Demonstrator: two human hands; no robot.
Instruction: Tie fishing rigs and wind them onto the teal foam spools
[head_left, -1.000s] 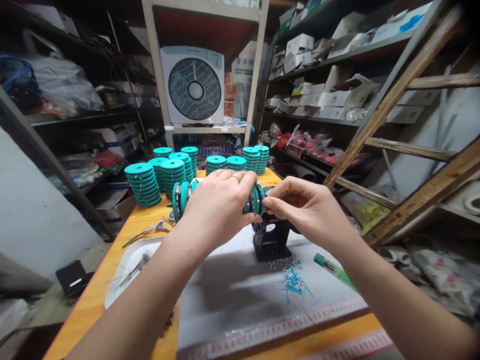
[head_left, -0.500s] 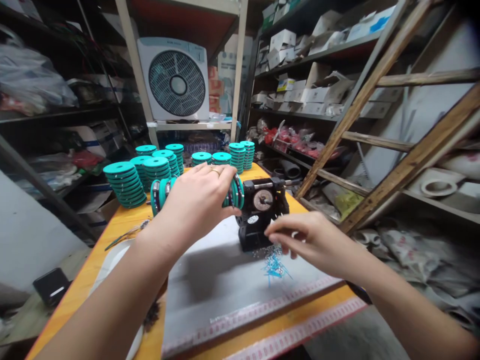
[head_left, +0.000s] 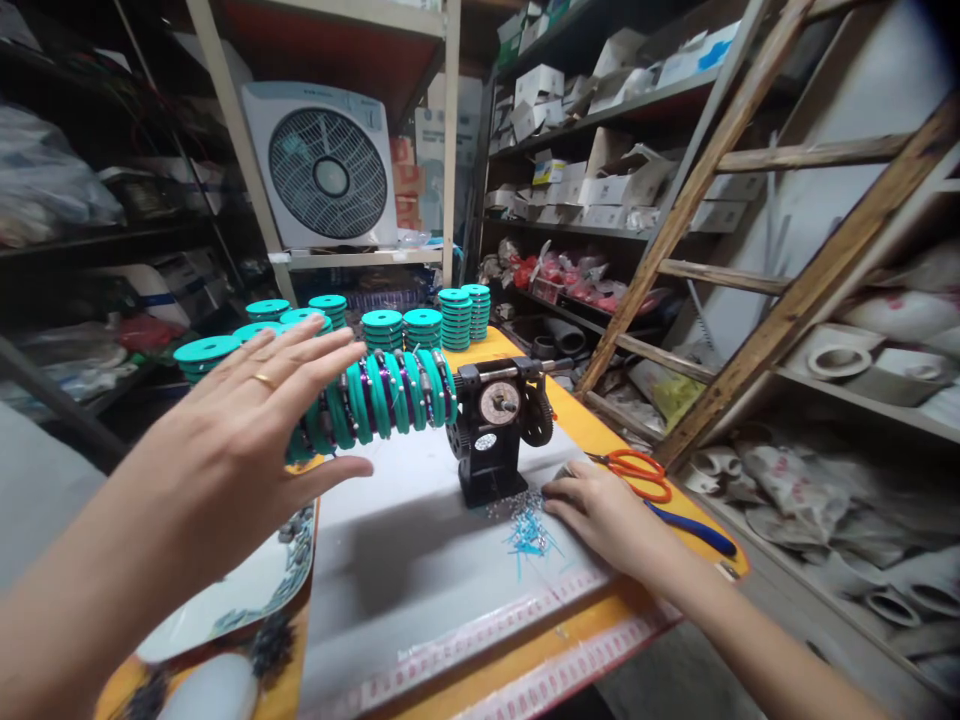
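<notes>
My left hand point(head_left: 225, 450) is open with fingers spread, at the left end of a row of green spools point(head_left: 390, 395). The hand hides that end, and I cannot tell whether it touches them. The spools lie side by side, dark windings between their flanges, against a black hand-cranked winding machine point(head_left: 491, 440) with a round dial. My right hand point(head_left: 600, 510) rests low on the white board point(head_left: 420, 590), fingers bent and closed at the edge of a pile of small blue and silver pieces point(head_left: 531, 532). What its fingertips hold, if anything, is hidden.
Stacks of green spools point(head_left: 381, 330) stand along the table's back. Orange-handled scissors point(head_left: 641, 475) and a blue-handled tool point(head_left: 690, 528) lie right of my right hand. A patterned plate point(head_left: 225, 610) is at front left. A box fan point(head_left: 326, 165) and a wooden ladder point(head_left: 697, 190) stand behind.
My left hand has come off the spool row, moving left and nearer with its fingers spreading. My right hand has dropped from in front of the machine to the board by the pile.
</notes>
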